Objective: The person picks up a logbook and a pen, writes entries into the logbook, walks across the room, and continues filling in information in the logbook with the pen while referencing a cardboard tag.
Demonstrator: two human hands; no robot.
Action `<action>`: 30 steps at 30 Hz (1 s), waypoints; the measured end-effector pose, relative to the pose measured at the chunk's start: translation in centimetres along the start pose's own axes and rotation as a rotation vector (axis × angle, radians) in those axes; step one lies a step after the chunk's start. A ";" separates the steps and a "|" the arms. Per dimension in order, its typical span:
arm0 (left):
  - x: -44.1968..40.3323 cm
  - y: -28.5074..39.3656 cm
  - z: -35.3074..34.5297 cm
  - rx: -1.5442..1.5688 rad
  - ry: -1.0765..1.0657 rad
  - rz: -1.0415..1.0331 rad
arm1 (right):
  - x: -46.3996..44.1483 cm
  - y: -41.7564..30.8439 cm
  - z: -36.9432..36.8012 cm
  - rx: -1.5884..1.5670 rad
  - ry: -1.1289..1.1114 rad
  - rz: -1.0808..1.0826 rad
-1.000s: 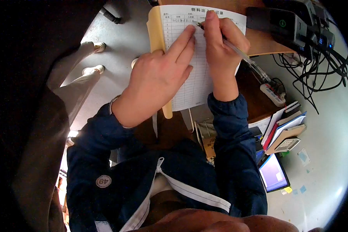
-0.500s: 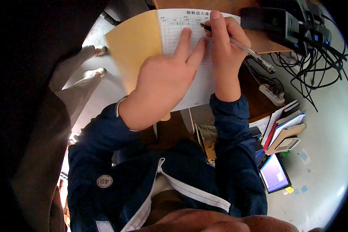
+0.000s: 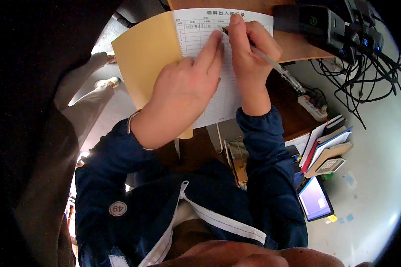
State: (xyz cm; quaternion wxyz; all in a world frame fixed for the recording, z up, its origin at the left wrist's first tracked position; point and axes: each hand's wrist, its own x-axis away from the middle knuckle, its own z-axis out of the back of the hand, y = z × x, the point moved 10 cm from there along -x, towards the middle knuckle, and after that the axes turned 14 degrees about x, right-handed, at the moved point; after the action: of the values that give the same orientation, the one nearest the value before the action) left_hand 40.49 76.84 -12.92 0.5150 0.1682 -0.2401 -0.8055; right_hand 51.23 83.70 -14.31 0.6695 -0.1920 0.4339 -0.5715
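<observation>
A booklet lies open at the desk's edge, with a printed table on its white page and a tan cover spread to the left. Handwriting fills part of the first row. My left hand rests on the page with index and middle fingers stretched toward the top rows; its other fingers are mostly hidden. In my right hand a clear pen is pinched, its dark tip touching or just over the page near the first row, close to my left fingertips.
Black devices with tangled cables stand at the upper right. Below are a power strip, upright folders and a lit screen. Another person's legs show at the left.
The tan cover, folded narrow a second ago, has swung out to the left. The booklet and both hands have shifted slightly left. The pen stays in my right hand.
</observation>
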 end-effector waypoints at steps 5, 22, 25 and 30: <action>-0.1 -0.1 -0.2 -0.004 -0.012 -0.003 | -0.3 -0.4 -0.2 0.031 -0.001 0.019; -0.3 -0.3 0.1 0.031 -0.042 0.009 | 0.0 0.3 -0.1 0.061 -0.007 -0.038; -0.2 -0.3 -0.1 0.037 -0.045 0.011 | -0.1 0.1 -0.1 0.039 0.011 -0.029; -0.2 -0.4 -0.2 0.026 -0.056 0.015 | 0.0 0.3 0.0 0.078 -0.010 -0.015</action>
State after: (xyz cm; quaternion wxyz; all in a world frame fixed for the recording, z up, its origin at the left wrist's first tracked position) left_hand 40.39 77.14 -13.27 0.5118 0.1506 -0.2660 -0.8029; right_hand 51.41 83.81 -14.48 0.6743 -0.1717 0.4065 -0.5920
